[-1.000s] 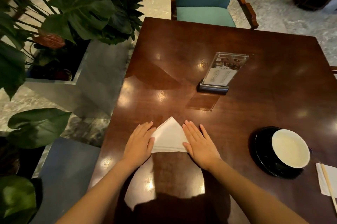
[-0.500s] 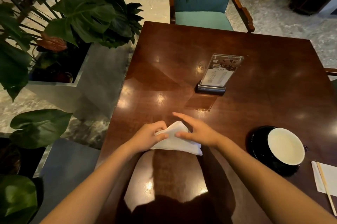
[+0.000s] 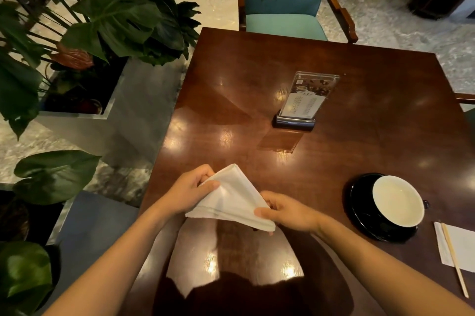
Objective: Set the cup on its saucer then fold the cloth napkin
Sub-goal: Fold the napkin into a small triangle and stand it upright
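I hold the napkin (image 3: pixel 231 200) between both hands, low over the near edge of the counter (image 3: pixel 359 115). It is already a layered triangle: its long edge runs from lower left toward lower right, and its point aims away from me and a little left. My left hand (image 3: pixel 191 191) is clamped on the left slope near the point, thumb on top, fingers beneath. My right hand (image 3: pixel 288 211) is pinched on the right end of the long edge, at the corner nearest the cup (image 3: pixel 397 201). So the cloth lies between my hands, the long axis running across my body, each hand on one end. Whether its bottom edge touches the wood I cannot tell. The cup sits on its saucer (image 3: pixel 359 202), well off to my right, so I judge that part done. Any next fold, I think, brings one end across to the other.
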### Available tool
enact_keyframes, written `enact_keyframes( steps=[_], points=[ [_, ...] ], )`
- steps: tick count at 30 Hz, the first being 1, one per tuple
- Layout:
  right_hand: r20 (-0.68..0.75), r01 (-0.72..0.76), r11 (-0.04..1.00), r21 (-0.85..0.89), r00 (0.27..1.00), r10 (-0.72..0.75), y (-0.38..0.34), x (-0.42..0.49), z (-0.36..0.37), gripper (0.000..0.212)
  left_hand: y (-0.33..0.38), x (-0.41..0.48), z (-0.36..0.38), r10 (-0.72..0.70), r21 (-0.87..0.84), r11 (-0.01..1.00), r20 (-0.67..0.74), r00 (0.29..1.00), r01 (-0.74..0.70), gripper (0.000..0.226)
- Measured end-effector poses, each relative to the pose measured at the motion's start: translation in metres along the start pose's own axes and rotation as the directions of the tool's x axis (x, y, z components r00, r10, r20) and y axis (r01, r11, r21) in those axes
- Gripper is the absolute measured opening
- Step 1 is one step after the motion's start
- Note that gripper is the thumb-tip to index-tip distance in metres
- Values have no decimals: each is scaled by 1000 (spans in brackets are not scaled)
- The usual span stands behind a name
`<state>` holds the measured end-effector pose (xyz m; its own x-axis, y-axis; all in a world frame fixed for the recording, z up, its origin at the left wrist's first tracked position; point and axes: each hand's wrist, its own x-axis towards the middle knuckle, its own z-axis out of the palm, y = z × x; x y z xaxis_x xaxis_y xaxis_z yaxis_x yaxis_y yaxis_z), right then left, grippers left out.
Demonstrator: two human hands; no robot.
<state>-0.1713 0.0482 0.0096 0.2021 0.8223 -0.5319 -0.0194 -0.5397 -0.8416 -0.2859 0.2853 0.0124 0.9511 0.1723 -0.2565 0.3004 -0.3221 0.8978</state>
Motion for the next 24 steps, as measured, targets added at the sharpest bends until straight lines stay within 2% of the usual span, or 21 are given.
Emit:
enact_keyframes(
  steps=[3,7,9,11,13,15,17,19,21,24],
  points=[
    [-8,-31,999,-16,1000,31,-1,-6,-3,34,-1,2,0,-33,64,997,16,999,32,31],
    [4,-86,993,-74,996,87,-1,-11,-6,33,2,0,8,-66,91,994,65,996,60,16],
    [-30,-89,988,-124,996,86,0,-14,-9,17,6,-2,11,-73,74,995,109,991,65,14],
    [-73,-97,979,-178,994,85,-1,-19,-19,9,7,-5,13,-113,38,993,197,974,108,22],
    [-132,-132,944,-304,987,95,0,-25,-34,15,7,-8,18,-170,35,985,279,945,167,39],
    [-191,-175,837,-518,978,86,1,-30,-53,18,10,-9,33,-177,96,983,334,926,154,48],
    [-252,-206,699,-685,967,38,2,-32,-70,18,16,-8,56,-124,166,984,346,930,70,39],
    [-299,-216,618,-756,954,-32,1,-34,-86,17,26,-8,81,-33,306,951,257,966,-49,23],
    [-310,-222,522,-824,947,-87,-1,-35,-99,16,36,-10,110,78,415,900,149,986,-134,21],
    [-321,-244,431,-869,940,-115,2,-29,-111,14,57,-11,153,111,543,832,48,993,-119,22]
  ],
)
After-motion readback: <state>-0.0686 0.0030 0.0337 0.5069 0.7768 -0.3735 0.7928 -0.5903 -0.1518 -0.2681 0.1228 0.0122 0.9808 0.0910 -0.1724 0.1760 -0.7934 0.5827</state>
